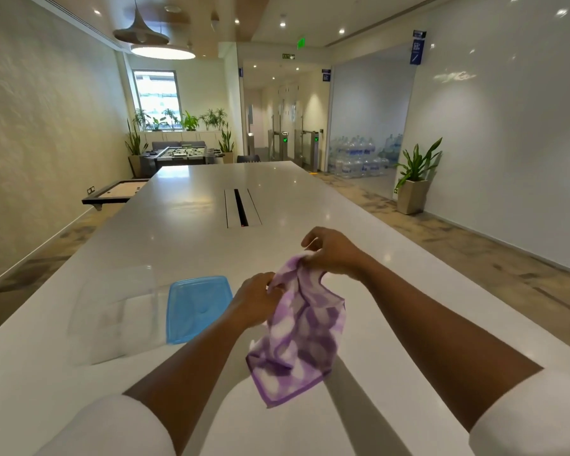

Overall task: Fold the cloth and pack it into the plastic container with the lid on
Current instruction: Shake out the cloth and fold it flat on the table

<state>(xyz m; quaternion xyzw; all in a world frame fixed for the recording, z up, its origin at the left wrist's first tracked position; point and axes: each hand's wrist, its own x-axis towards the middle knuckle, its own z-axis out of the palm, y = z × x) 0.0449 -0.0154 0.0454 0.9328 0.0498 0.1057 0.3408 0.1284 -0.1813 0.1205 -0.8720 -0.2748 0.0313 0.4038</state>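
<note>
Both hands pinch the top edge of the purple-and-white checked cloth (305, 327): the right hand (331, 253), higher and farther out, is closed on a bunched corner, and the left hand (255, 299), lower and nearer, is closed on the same edge a short way along. Between the two pinches the edge runs slack and gathered; below them the cloth hangs free, draping toward the person and ending in a pointed corner above the white table (185, 205), which it does not appear to touch. Holding it by one edge probably lets the fabric fall open under its own weight, so the corners can be found and squared before the first fold; no fold is made yet. To the left of the left-hand pinch, and partly covered by that wrist, the blue lid (195, 309) lies flat on the table. Farther left again stands the clear plastic container (116, 311), open and motion-blurred, so its rim is hard to trace. Lid and container sit close together, near the grip, presumably for packing.
</note>
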